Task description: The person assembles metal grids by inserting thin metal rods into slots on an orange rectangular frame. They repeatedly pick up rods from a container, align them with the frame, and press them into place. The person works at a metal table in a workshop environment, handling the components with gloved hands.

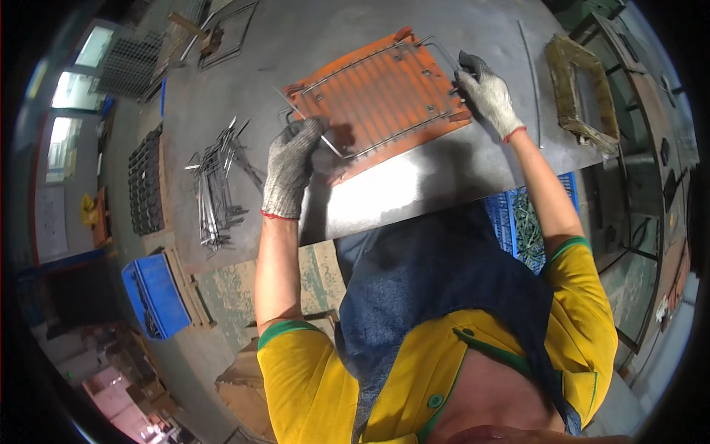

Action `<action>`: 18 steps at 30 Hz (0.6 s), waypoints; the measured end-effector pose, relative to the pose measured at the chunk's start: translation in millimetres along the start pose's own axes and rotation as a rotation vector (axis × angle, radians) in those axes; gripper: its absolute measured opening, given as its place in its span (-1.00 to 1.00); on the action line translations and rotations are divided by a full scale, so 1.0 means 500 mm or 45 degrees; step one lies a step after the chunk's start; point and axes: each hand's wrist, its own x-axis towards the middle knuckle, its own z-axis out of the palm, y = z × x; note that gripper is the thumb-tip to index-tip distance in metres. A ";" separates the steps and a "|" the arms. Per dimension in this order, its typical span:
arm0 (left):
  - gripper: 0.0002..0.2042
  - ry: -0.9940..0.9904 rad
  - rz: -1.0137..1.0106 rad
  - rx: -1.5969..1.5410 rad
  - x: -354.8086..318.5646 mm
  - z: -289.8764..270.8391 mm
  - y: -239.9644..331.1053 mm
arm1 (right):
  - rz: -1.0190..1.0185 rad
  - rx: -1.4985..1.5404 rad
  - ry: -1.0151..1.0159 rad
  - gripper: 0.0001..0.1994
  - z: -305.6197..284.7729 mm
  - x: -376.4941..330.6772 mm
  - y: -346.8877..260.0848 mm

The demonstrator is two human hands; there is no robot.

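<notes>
An orange jig plate (384,96) lies on the grey metal table (414,185), with a wire grid frame (370,92) set on it. My left hand (290,164), in a grey knit glove, grips a thin metal rod (310,124) that crosses the plate's near left corner. My right hand (488,95), also gloved, rests fingers down on the right end of the wire frame, at the plate's right edge.
A heap of cut wire pieces (218,181) lies on the table to the left. A long thin rod (531,81) and a worn rectangular frame (583,92) lie at the right. Blue crates stand below the table, one at the left (155,296) and one at the right (518,222).
</notes>
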 end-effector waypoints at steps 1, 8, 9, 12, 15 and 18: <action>-0.73 -0.078 0.045 -0.171 -0.002 0.033 0.016 | -0.188 -0.109 0.145 -0.62 -0.016 -0.023 -0.042; -0.75 -0.532 0.024 -0.845 0.018 0.251 0.048 | 0.294 0.903 -0.510 -0.66 -0.030 -0.186 -0.106; -0.76 -0.525 -0.011 -0.851 0.027 0.275 0.035 | 0.486 1.134 -0.542 -0.69 -0.042 -0.204 -0.127; -0.79 -0.558 -0.046 -0.704 0.066 0.312 0.001 | 0.716 1.110 -0.347 -0.71 -0.054 -0.184 -0.195; -0.84 -0.509 -0.152 -0.541 0.102 0.335 -0.013 | 0.558 0.913 -0.153 -0.68 -0.033 -0.170 -0.212; -0.83 -0.507 -0.123 -0.257 0.114 0.345 -0.006 | 0.307 0.404 -0.268 -0.68 -0.012 -0.153 -0.156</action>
